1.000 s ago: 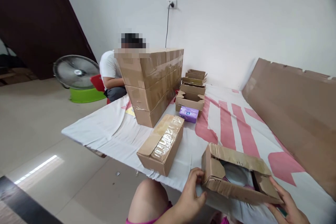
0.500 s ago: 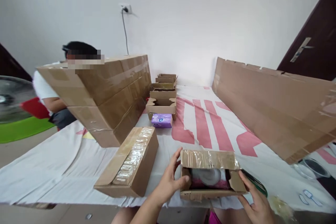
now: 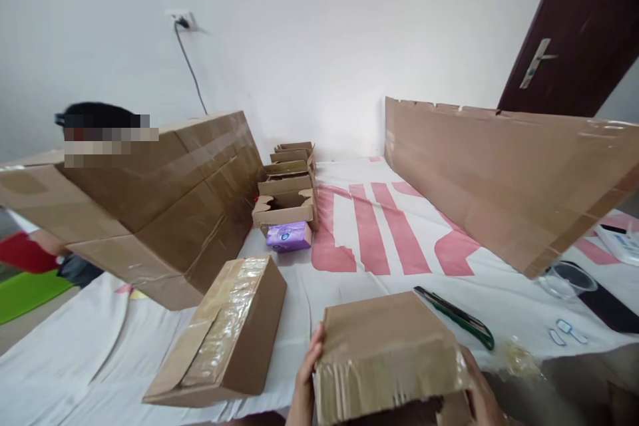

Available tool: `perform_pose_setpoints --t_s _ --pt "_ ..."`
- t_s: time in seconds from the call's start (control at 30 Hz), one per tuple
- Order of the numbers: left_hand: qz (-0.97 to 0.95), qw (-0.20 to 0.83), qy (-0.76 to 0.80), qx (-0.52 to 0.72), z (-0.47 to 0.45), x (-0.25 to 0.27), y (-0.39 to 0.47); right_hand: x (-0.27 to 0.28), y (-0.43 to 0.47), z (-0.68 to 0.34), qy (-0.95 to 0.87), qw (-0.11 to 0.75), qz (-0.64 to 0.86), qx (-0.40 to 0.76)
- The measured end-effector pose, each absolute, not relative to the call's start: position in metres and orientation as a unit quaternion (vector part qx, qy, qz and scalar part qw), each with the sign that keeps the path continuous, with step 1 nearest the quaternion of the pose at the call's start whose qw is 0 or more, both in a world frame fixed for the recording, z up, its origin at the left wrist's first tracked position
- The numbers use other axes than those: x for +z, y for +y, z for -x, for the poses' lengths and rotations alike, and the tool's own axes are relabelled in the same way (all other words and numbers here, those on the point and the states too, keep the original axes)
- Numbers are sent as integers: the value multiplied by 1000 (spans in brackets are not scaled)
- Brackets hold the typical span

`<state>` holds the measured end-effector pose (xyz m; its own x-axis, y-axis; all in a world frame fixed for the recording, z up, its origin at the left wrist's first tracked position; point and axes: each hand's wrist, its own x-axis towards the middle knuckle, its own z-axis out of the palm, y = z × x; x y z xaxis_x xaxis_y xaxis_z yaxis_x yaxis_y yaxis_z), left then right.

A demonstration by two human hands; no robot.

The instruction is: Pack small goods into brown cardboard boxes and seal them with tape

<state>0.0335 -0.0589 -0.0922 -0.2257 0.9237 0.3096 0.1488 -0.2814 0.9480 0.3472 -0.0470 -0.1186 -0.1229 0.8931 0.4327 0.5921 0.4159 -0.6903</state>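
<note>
The box lies directly between the two sets of fingers, its long axis running across from one hand to the other, so neither hand is nearer: each is at its own end. It tips towards the person, its taped flap hanging down the near side over a dark opening; what is inside cannot be told.

The left hand lies against the left end, its fingers bent up along the cardboard and pressing it, thumb out of sight. The right hand is pressed to the right end, its fingers partly hidden by the box, so their spread cannot be told.

Just beyond the right fingers lies the cutter, slanting away to the left, its far tip close to the box's back corner. To the right of those fingers is crumpled plastic.

Left of the left fingers, apart from them, stands a taped box, long axis pointing away. Ahead of the left hand, farther off, a purple pack sits before a row of open boxes.
</note>
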Motion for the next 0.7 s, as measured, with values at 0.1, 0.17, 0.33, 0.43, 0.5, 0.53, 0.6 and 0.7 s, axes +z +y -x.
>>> perform_pose_setpoints --t_s 0.1,0.17,0.33,0.43,0.5,0.53,0.6,0.7 --pt "-535 322 489 609 -43 -74 -53 -86 -20 -334 -732 430 480 222" --pt "-534 333 491 603 -42 -68 -43 -69 -7 -322 -720 449 477 230" --pt "-500 260 609 558 -12 -71 -7 -54 8 -292 -713 480 443 254" --pt "-493 221 629 559 8 -73 7 -61 12 -285 -695 486 430 310" --pt "-499 230 616 565 18 -75 11 -69 14 -284 -664 506 437 336" --pt "-503 241 608 565 22 -76 12 -73 14 -285 -650 516 445 338" --pt "-514 264 596 557 30 -79 12 -81 14 -288 -632 526 465 328" --pt "-529 278 595 538 39 -83 8 -85 12 -293 -636 509 482 323"
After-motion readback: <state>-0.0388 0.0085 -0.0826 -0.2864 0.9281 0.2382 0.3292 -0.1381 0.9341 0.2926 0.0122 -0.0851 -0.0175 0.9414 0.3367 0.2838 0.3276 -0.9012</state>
